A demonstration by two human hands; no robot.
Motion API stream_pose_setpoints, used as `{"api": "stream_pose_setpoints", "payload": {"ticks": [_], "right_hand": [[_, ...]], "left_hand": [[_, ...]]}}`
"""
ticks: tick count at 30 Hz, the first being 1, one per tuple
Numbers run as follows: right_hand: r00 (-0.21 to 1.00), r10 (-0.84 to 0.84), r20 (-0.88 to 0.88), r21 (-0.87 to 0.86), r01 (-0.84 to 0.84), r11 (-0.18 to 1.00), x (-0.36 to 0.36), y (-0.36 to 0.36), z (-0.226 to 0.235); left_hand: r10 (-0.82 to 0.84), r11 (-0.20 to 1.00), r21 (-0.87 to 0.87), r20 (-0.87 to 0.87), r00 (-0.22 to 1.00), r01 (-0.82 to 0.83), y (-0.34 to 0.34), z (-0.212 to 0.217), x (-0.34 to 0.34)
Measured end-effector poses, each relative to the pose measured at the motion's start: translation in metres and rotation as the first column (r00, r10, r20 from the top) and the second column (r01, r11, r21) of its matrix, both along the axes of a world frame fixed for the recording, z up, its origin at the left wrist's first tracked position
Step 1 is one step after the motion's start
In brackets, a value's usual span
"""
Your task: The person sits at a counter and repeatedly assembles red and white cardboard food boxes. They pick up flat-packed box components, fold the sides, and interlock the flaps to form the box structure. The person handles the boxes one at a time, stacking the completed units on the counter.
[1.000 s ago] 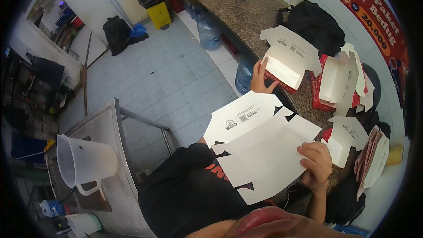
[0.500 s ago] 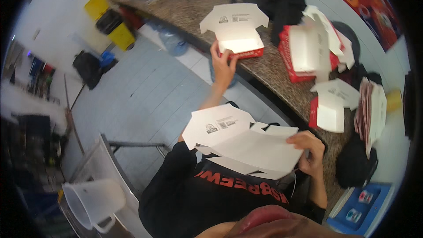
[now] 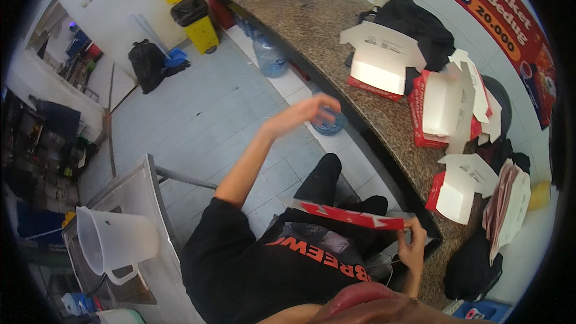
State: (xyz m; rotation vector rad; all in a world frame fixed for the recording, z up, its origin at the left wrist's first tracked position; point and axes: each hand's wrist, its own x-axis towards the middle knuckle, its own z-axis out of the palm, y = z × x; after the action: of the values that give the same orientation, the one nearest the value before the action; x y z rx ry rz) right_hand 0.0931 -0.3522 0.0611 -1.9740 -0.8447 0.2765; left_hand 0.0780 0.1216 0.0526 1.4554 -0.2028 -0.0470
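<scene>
My right hand pinches one end of a flat cardboard box blank, held nearly edge-on in front of my body so that its red and white printed side shows. Over the floor beside the counter, my left hand is empty, its fingers loosely bent and apart. An opened red and white food box rests on the counter edge past that hand, lid raised. To its right are several more such boxes, nested or leaning together. Nearer to me stands a smaller open box.
A bundle of folded cardboard blanks leans by the wall on the granite counter. Black bags lie behind the boxes. On a metal table at left stands a translucent pitcher. Water jugs sit below the counter.
My left hand has let go of the food box on the counter and drawn back toward me. The blank in my right hand has tipped from face-up to nearly edge-on. The view has shifted.
</scene>
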Motion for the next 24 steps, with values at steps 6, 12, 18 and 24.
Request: {"api": "stream_pose_setpoints", "payload": {"ticks": [6, 12, 18, 24], "right_hand": [[0.984, 0.148, -0.097, 0.226, -0.123, 0.966, 0.006, 0.045, -0.033], [0.933, 0.353, -0.074, 0.141, -0.341, 0.930, -0.011, 0.042, -0.033], [0.947, 0.148, -0.285, 0.108, -0.122, 0.987, -0.027, 0.043, -0.022], [0.984, -0.001, -0.179, -0.245, -0.044, 0.968, -0.048, 0.043, -0.040]], "left_hand": [[-0.395, 0.737, 0.614, 0.051, 0.917, 0.283, -0.121, 0.005, -0.114], [-0.479, 0.859, -0.118, -0.529, 0.700, 0.498, -0.129, -0.039, -0.132], [-0.438, 0.893, -0.371, -0.593, 0.676, 0.254, -0.176, -0.074, -0.114], [-0.488, 0.861, -0.487, -0.705, 0.514, 0.149, -0.206, -0.089, -0.111]]}}
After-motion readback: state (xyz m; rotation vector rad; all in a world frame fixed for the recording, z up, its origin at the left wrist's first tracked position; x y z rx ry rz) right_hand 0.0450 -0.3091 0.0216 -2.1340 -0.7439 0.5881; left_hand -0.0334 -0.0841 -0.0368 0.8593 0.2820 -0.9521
